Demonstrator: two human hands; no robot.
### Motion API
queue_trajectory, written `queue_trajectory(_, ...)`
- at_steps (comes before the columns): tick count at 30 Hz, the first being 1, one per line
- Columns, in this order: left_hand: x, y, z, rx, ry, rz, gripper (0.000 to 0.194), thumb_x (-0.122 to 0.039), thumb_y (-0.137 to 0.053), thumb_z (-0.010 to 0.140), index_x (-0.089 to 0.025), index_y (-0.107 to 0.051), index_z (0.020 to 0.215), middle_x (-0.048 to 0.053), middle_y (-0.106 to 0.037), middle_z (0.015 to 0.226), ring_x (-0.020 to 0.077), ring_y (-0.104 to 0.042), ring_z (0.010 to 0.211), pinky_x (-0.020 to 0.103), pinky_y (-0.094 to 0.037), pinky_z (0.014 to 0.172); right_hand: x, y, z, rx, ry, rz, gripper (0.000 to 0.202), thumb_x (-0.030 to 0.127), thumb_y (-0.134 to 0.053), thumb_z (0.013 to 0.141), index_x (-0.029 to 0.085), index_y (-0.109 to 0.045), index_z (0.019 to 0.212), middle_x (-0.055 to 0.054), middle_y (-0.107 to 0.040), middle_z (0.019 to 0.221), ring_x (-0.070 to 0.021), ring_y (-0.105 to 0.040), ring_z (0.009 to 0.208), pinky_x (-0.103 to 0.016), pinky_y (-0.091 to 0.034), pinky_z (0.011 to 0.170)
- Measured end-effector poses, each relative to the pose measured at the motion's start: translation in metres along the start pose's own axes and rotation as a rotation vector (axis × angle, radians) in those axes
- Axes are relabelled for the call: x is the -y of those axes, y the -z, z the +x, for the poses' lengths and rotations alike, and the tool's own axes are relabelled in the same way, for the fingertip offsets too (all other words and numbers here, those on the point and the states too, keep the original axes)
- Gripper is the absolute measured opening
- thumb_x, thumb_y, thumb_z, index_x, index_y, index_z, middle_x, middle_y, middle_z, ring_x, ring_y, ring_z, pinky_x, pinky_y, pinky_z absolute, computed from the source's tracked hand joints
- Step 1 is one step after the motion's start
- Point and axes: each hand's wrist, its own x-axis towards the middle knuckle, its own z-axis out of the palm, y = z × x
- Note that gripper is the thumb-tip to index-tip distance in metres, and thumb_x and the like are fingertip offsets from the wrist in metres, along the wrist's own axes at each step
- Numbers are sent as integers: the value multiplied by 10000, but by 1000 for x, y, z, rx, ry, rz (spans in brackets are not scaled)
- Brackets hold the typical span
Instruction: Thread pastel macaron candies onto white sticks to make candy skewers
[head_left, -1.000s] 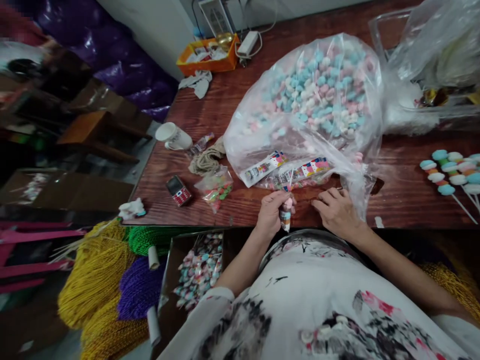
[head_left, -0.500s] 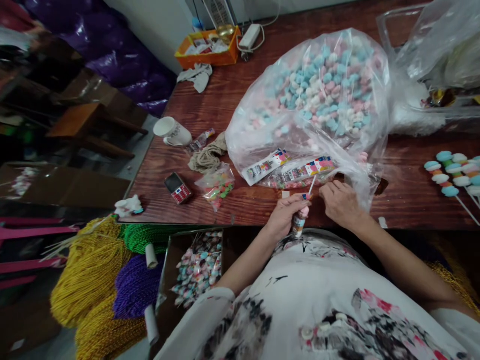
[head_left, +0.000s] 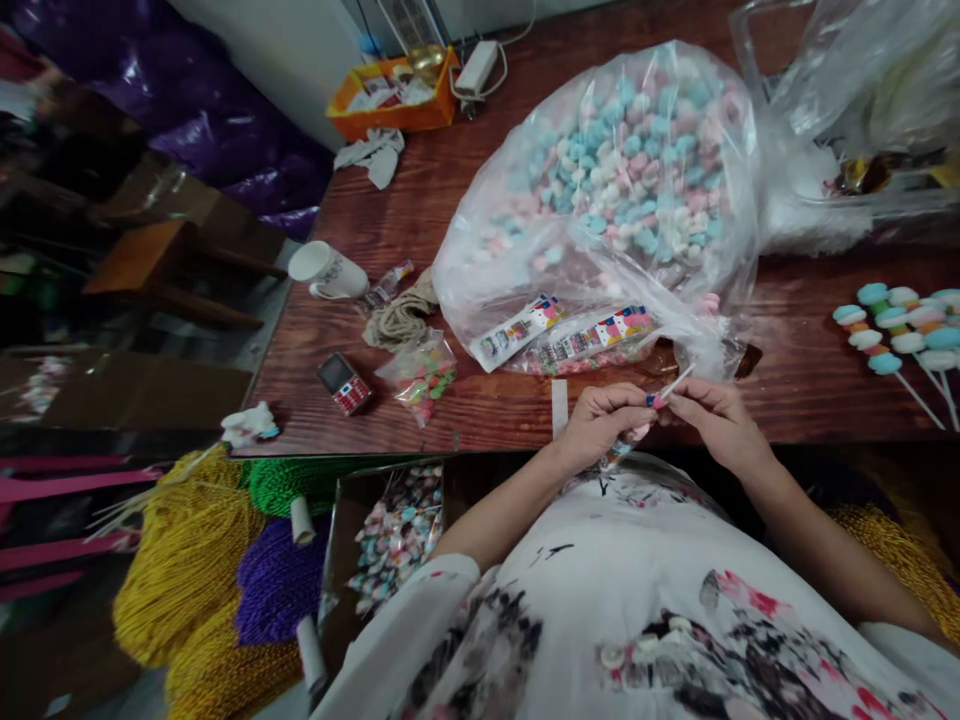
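Note:
At the table's front edge, my left hand point(head_left: 606, 425) is closed around a wrapped candy skewer point(head_left: 637, 432), whose white stick points up and to the right. My right hand point(head_left: 716, 415) pinches at the base of that stick, close against the left fingertips. Just beyond both hands lie flat printed wrappers point(head_left: 596, 338) by a large clear bag of pink, blue and white candies point(head_left: 637, 160). A narrow white strip point(head_left: 559, 408) lies left of my left hand. Several candy skewers point(head_left: 892, 320) rest on the table at the right.
On the table point(head_left: 420, 220) are a white mug point(head_left: 330, 270), a phone point(head_left: 344, 384), a small candy bag point(head_left: 421, 375), a cloth point(head_left: 405, 310) and an orange tray point(head_left: 390, 95). Below its edge stand a box of wrapped candies point(head_left: 397, 535) and bundles of yellow cord point(head_left: 184, 560).
My right hand has moved to the stick and meets my left hand. The skewer is more tilted to the right. The white strip shows more fully. The whole view has shifted slightly.

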Motion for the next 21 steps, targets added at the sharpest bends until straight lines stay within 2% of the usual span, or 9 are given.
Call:
queue_trajectory(5, -6, -10, 2, 24, -38, 78, 226, -368, -788, 721, -148, -756, 760, 22, -608, 757, 69, -497, 551, 219, -368, 509, -3, 11, 1, 25, -144, 182, 273, 434, -766, 735, 178, -676, 710, 6, -628, 629, -99, -531, 560, -220, -433, 536)
queue_trajectory(8, -6, -12, 3, 25, -46, 89, 217, -359, -787, 729, -146, -757, 755, 25, -619, 782, 63, -505, 560, 216, -381, 515, -3, 19, -4, 84, -129, 133, 300, 442, -745, 746, 173, -636, 672, 14, -588, 595, -91, -485, 534, -213, -390, 506)
queue_trajectory(10, -5, -12, 6, 2, -30, 94, 231, -368, -787, 733, -141, -746, 742, 19, -619, 756, 62, -515, 569, 213, -409, 545, 0, 26, -12, 52, -78, 50, 270, 404, -712, 791, 177, -623, 677, 16, -568, 596, -90, -468, 529, -218, -375, 503)
queue_trajectory(11, -5, -12, 8, -23, -13, 87, 247, -382, -785, 733, -140, -737, 735, 11, -612, 720, 64, -522, 571, 213, -428, 563, 2, 30, -17, -21, -38, 8, 236, 378, -694, 817, 184, -627, 700, 17, -562, 605, -92, -464, 529, -223, -374, 505)
queue_trajectory(13, -3, -13, 12, -69, 33, 67, 283, -417, -781, 725, -143, -714, 725, -7, -590, 640, 72, -537, 561, 219, -459, 588, 8, 34, -27, -247, 78, -79, 136, 325, -662, 859, 210, -650, 787, 11, -573, 654, -105, -476, 548, -243, -386, 520)
queue_trajectory(15, -1, -17, 18, -77, 70, 53, 300, -433, -777, 714, -145, -695, 719, -20, -574, 598, 73, -533, 529, 216, -457, 561, 15, 32, -33, -426, 255, -199, 46, 278, -647, 873, 239, -669, 860, -4, -599, 715, -134, -517, 603, -278, -421, 568)
queue_trajectory(16, 1, -20, 20, -60, 77, 54, 298, -428, -775, 710, -142, -688, 709, -22, -570, 592, 68, -520, 514, 208, -440, 536, 18, 29, -33, -444, 359, -286, 41, 250, -642, 872, 249, -681, 885, -13, -616, 741, -149, -540, 638, -299, -440, 604)
queue_trajectory(19, 4, -31, 26, -25, 49, 37, 257, -387, -746, 719, -140, -679, 699, -27, -554, 573, 51, -468, 494, 188, -388, 497, 19, 16, -25, -315, 630, -563, 166, 161, -606, 860, 258, -718, 937, -30, -660, 787, -166, -569, 692, -335, -458, 670)
queue_trajectory(21, 4, -35, 28, -25, 8, 25, 219, -350, -711, 733, -142, -667, 678, -28, -545, 565, 53, -465, 498, 194, -402, 515, 17, 11, -16, -263, 692, -636, 245, 120, -564, 868, 250, -728, 994, -33, -669, 787, -157, -566, 687, -323, -451, 659)
